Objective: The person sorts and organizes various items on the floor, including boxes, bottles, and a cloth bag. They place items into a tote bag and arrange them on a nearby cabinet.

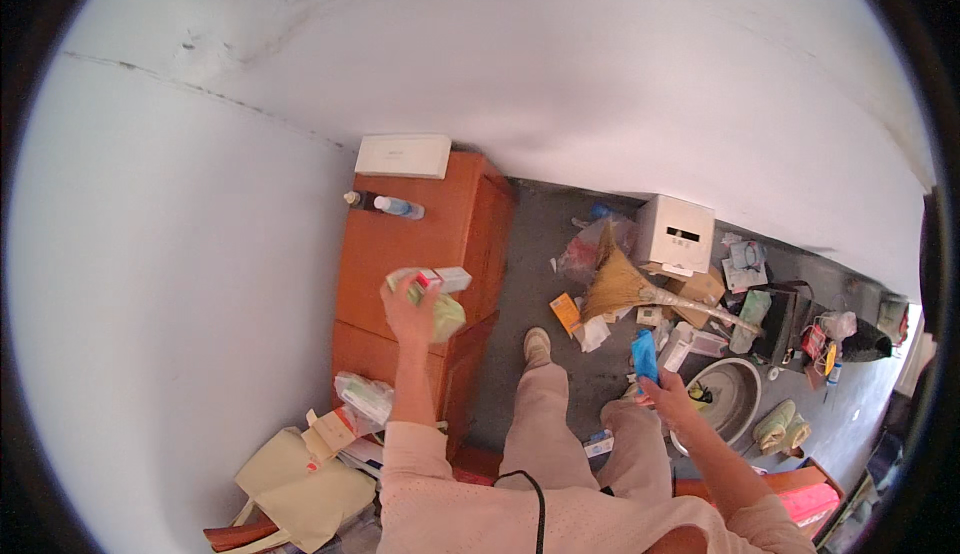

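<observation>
Over the top of a brown wooden cabinet [390, 246], my left hand [405, 318] grips a small red-and-white box [450, 279] together with a light green soft packet [448, 318]. Whether they touch the cabinet top, I cannot tell. In my right hand [671, 398] is a blue packet [644, 357], held above the floor near my leg. A clear bottle with a white cap [400, 207] and a dark bottle [361, 199] lie or stand on the cabinet, beyond my left hand. Behind them, near the wall, rests a white box [403, 156].
A straw broom [619, 284] slants across floor clutter beside a white carton [677, 233]. Near my right hand is a metal basin [739, 400], with yellowish shoes [780, 426] beyond. An orange box [565, 312] lies before my feet. A beige bag [300, 486] sits at lower left.
</observation>
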Demonstrator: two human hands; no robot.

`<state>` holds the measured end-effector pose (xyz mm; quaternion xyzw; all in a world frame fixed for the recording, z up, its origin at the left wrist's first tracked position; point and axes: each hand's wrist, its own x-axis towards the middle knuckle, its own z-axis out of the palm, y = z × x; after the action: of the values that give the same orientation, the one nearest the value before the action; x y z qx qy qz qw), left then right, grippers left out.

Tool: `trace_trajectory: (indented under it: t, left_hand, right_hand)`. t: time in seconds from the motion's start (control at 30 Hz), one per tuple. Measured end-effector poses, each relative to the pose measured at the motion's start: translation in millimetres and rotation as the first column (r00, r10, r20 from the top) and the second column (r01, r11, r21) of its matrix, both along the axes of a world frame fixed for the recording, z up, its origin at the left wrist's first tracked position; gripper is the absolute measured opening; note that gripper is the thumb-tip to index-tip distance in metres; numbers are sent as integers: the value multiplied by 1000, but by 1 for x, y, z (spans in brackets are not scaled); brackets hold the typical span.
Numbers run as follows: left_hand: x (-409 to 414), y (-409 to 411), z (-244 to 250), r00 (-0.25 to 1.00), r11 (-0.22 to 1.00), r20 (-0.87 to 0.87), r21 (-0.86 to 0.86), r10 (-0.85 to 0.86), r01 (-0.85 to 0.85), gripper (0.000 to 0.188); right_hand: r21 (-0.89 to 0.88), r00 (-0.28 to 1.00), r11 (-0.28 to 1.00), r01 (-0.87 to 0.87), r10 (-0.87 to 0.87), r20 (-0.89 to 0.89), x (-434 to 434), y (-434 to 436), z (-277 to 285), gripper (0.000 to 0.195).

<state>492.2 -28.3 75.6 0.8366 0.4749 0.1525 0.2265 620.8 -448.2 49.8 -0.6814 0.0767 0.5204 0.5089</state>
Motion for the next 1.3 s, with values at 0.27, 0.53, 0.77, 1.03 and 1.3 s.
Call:
trace_trajectory:
  t: [0.27, 0.53, 0.77, 1.03, 1.3]
  left_hand:
    - [-30, 102, -26, 999, 999, -36, 33, -22, 23, 41]
    - [-28, 126, -37, 991, 997, -118, -45, -60, 55, 42]
    - [-18, 92, -10, 963, 962, -71, -96, -261, 254, 39]
    - [-44, 94, -26, 979, 968, 169, -206, -110, 144, 74]
    - [-59, 48, -63, 952, 789, 210, -612, 222, -50, 90]
  right_hand:
    - [127, 906, 954, -272, 209, 368, -30, 192, -25, 17]
    - [85, 566, 833, -547, 294, 770, -26, 341, -35, 40]
    - [-8, 331, 735, -678, 316, 889, -22, 413, -54, 58]
    - [148, 611, 927, -344, 102, 785, 29, 425, -86, 35]
    - [95, 576, 963, -254, 72, 814, 57, 498, -108, 38]
